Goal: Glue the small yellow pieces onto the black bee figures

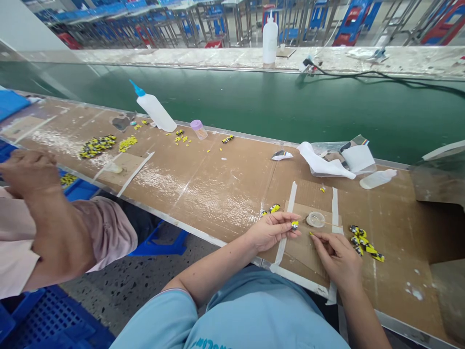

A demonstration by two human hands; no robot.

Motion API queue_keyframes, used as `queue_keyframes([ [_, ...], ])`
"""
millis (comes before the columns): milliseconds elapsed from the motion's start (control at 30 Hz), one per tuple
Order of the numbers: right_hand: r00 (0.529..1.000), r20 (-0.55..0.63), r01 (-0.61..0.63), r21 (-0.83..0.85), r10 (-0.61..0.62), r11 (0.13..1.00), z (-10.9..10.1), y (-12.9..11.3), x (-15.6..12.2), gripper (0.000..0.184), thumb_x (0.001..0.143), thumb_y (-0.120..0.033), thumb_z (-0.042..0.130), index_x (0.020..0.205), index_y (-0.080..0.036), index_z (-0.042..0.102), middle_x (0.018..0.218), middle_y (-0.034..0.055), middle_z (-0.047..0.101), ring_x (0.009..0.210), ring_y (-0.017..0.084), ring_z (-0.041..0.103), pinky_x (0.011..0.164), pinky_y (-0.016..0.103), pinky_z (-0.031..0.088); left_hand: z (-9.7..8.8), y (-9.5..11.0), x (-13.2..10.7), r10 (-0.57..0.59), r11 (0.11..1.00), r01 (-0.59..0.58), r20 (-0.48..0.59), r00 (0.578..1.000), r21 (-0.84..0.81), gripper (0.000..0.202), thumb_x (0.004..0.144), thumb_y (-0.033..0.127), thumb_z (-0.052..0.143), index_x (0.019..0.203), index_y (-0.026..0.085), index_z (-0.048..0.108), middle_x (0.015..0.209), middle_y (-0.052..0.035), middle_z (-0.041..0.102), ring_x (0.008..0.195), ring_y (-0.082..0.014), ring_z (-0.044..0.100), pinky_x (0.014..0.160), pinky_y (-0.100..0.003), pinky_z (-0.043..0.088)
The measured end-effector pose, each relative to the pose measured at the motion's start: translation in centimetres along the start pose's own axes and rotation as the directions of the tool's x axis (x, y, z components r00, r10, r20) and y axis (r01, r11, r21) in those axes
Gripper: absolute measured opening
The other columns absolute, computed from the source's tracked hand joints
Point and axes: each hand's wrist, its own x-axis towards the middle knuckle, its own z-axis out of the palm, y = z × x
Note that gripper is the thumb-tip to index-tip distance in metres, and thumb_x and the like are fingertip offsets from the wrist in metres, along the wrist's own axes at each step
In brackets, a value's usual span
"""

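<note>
Pinched in the fingers of my left hand [274, 230] is a small yellow-and-black figure [294, 225]. My right hand [337, 257] is a little to the right of it, thumb and forefinger closed on a tiny yellow piece [311, 233]. The two small parts are apart from each other. Between and just beyond my hands sits a small round clear dish [315, 219], with a thin stick [332, 224] reaching out to its right. Several yellow-and-black figures [366, 242] lie right of my right hand, and a few more [271, 210] lie behind my left hand.
A co-worker's arm [54, 218] is at the left, near piles of figures [97, 146] and yellow pieces [128, 143]. White bottles [157, 112], a lilac-lidded jar [198, 129] and a tray with paper scraps [336, 162] stand along the back. Beyond runs a green belt [225, 104].
</note>
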Motion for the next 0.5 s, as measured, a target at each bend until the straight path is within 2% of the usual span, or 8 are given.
queue_keyframes([
  [233, 1.000, 0.004, 0.006, 0.002, -0.006, 1.000, -0.05, -0.08, -0.04, 0.029, 0.089, -0.039, 0.052, 0.075, -0.018, 0.068, 0.058, -0.0017, 0.056, 0.043, 0.006, 0.044, 0.043, 0.018, 0.036, -0.14, -0.17, 0.08, 0.028, 1.000, -0.028, 0.011, 1.000, -0.009, 0.033, 0.059, 0.025, 0.083, 0.088, 0.014, 0.070, 0.073, -0.0015, 0.068, 0.069, -0.0116, 0.066, 0.076, -0.025, 0.049],
  [500, 0.999, 0.016, -0.033, -0.009, 0.034, 0.999, -0.04, -0.02, -0.07, 0.034, 0.089, -0.043, 0.050, 0.074, -0.019, 0.068, 0.056, -0.0012, 0.056, 0.044, 0.007, 0.045, 0.043, 0.019, 0.036, -0.07, 0.08, -0.03, -0.008, 1.000, 0.008, -0.012, 1.000, -0.006, 0.023, 0.068, 0.020, 0.077, 0.088, 0.013, 0.067, 0.069, -0.0007, 0.067, 0.067, -0.0089, 0.065, 0.078, -0.022, 0.049],
])
